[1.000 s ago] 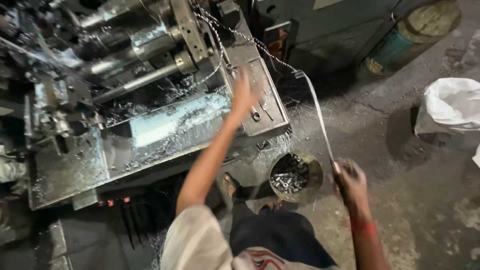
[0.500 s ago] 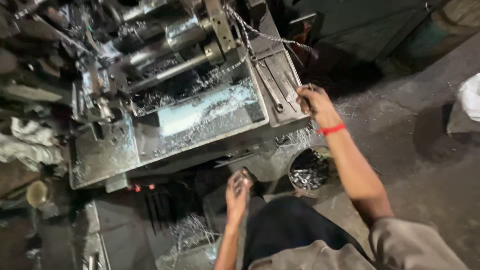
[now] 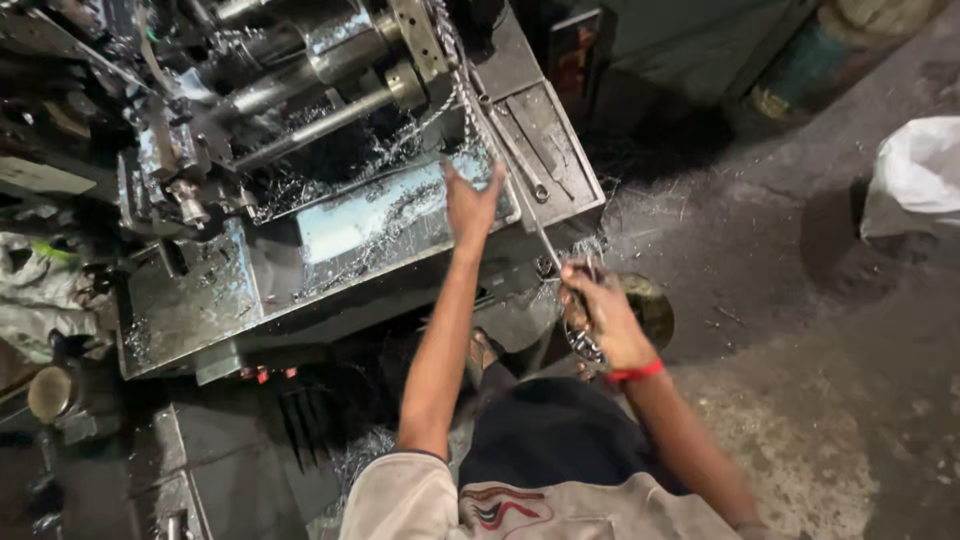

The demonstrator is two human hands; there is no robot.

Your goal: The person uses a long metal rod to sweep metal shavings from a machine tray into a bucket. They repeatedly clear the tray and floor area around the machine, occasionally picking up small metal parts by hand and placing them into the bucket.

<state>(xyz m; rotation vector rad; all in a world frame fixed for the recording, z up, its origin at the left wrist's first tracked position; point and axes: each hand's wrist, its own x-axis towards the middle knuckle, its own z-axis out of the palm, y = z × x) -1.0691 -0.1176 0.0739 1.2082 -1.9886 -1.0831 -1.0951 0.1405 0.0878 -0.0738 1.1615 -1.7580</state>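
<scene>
R hand [image 3: 600, 320] fisted round thin stiff metal rod [image 3: 530, 215], mid-frame; looks light, oily. L hand [image 3: 470, 205] open over lathe tray [image 3: 200, 300].

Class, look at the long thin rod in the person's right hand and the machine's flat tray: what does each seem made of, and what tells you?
Long thin rod: probably steel, bright glints. Flat grey machine tray: likely metal, dull sheen, shiny curled swarf.

Dim, motion-blurred view with glare on wet metal

Metal swarf [image 3: 390, 215] and a spanner [image 3: 522, 165] lie on the lathe tray [image 3: 200, 300].
</scene>
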